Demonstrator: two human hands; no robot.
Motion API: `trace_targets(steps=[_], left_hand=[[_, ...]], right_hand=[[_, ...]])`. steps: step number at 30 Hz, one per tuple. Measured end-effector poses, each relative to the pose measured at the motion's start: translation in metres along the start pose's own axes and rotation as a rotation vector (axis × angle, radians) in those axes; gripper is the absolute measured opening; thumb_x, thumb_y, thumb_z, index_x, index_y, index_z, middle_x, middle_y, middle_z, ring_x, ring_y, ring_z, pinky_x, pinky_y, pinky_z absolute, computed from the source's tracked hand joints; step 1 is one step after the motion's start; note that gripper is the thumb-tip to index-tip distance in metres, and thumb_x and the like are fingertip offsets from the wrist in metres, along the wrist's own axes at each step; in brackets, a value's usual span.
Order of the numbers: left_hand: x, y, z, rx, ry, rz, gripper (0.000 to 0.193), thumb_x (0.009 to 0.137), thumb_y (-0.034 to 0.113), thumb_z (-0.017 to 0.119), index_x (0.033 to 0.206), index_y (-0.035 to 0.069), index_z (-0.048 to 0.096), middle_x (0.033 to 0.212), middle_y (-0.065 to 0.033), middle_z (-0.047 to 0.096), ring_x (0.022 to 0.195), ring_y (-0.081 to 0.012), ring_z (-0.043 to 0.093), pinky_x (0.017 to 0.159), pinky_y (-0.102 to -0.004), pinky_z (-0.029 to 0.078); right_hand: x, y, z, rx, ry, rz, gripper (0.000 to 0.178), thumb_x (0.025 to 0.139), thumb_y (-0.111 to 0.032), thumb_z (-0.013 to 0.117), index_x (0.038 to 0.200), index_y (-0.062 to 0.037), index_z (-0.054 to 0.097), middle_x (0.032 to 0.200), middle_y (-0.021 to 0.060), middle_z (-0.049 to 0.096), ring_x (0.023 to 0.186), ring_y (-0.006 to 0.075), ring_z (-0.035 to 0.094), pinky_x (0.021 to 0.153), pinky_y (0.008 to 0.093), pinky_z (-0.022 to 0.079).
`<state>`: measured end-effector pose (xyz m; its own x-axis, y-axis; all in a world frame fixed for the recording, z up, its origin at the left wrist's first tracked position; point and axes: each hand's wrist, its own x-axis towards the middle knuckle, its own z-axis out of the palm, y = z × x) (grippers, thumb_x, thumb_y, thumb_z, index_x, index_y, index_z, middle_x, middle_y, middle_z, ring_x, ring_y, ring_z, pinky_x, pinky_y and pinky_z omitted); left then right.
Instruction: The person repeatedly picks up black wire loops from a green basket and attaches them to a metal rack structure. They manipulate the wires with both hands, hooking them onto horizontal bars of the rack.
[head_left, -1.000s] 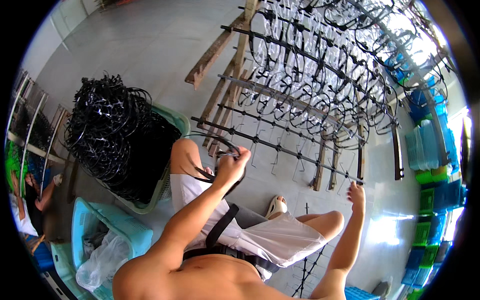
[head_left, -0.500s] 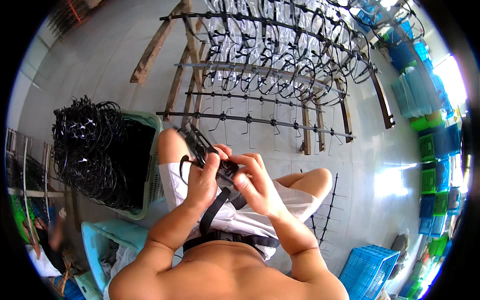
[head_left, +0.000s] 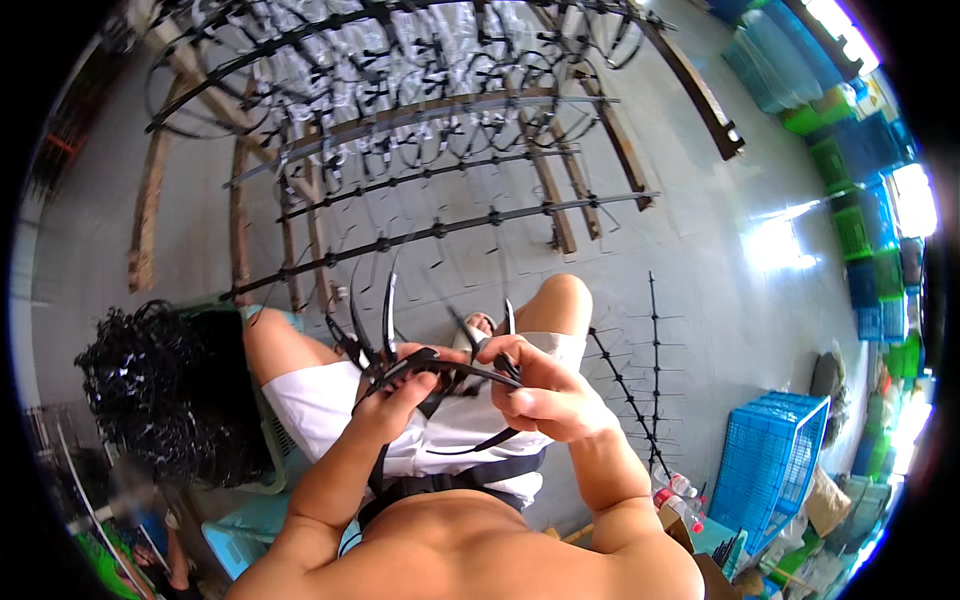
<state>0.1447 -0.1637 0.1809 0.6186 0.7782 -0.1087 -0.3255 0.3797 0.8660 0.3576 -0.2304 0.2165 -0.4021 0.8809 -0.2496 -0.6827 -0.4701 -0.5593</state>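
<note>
Above my lap, my left hand (head_left: pixel 392 405) is closed round a bunch of thin black plastic frames (head_left: pixel 425 366) with long curved arms; their exact kind is hard to tell. Several of these arms stick up beyond my fingers. On the right, my right hand (head_left: pixel 548 392) pinches the other end of the black pieces between thumb and bent fingers. Between the hands the pieces overlap, so I cannot make out how many there are. To my left, a heap of similar glossy black pieces (head_left: pixel 150 390) fills a pale green crate (head_left: pixel 283 440).
In front stands a wooden rack (head_left: pixel 240 215) with black hooked bars (head_left: pixel 440 230) and rows of hanging black hoops. More hooked rods (head_left: pixel 655 370) lie right of my knee. A blue crate (head_left: pixel 770 460) sits at lower right. Another person's arm (head_left: pixel 178 555) shows at lower left.
My view has swung, shifting the rack leftward. My hands have moved apart, and the black frames between them are now spread wider, with the right hand at their right end.
</note>
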Motion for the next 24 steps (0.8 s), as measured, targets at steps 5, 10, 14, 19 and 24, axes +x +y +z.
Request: trace_targets(steps=[5,10,14,19,24], left_hand=[[0.0,-0.014,0.012,-0.351,-0.288,-0.023,0.034,0.088,0.03,0.062,0.107,0.004,0.051,0.091,-0.013,0.059,0.093,-0.0226,0.058,0.096,-0.0474,0.042],[0.013,0.005,0.042,-0.856,-0.477,-0.239,0.034,0.082,0.018,0.065,0.103,-0.004,0.051,0.094,-0.0123,0.054,0.097,-0.0267,0.053,0.096,-0.0535,0.044],[0.029,0.008,0.061,-1.035,-0.472,-0.34,0.03,0.082,0.011,0.054,0.099,-0.013,0.049,0.09,-0.0218,0.053,0.081,-0.0343,0.059,0.07,-0.0433,0.057],[0.077,-0.025,0.045,-0.797,-0.183,-0.434,0.012,0.077,0.0,0.045,0.085,-0.004,0.054,0.083,-0.0177,0.053,0.068,-0.0272,0.056,0.034,-0.028,0.048],[0.099,-0.044,0.039,-0.687,0.186,-0.395,0.016,0.08,-0.002,0.052,0.092,0.008,0.05,0.088,-0.0117,0.054,0.073,-0.0218,0.057,0.039,-0.0258,0.049]], right_hand=[[-0.054,-0.053,-0.025,0.078,-0.006,-0.621,0.032,0.09,-0.019,0.056,0.116,-0.0052,0.045,0.08,0.0125,0.049,0.048,0.0127,0.039,0.035,0.0259,0.032],[-0.055,-0.133,-0.027,-0.034,0.265,-0.961,0.01,0.095,-0.014,0.045,0.096,-0.004,0.042,0.072,0.0057,0.046,0.052,0.0109,0.045,0.037,0.0217,0.036],[0.038,-0.154,-0.067,-0.246,0.532,-0.582,0.017,0.089,-0.013,0.06,0.088,-0.0052,0.045,0.078,0.009,0.057,0.057,0.0135,0.05,0.052,0.0259,0.042],[0.079,-0.159,-0.137,-0.314,0.527,-0.318,0.025,0.087,-0.017,0.065,0.083,-0.007,0.043,0.076,0.0085,0.059,0.061,0.014,0.054,0.055,0.0264,0.044],[0.083,-0.155,-0.165,-0.345,0.655,-0.271,0.025,0.089,-0.019,0.063,0.082,-0.0067,0.042,0.077,0.0087,0.059,0.061,0.0137,0.055,0.055,0.0272,0.046]])
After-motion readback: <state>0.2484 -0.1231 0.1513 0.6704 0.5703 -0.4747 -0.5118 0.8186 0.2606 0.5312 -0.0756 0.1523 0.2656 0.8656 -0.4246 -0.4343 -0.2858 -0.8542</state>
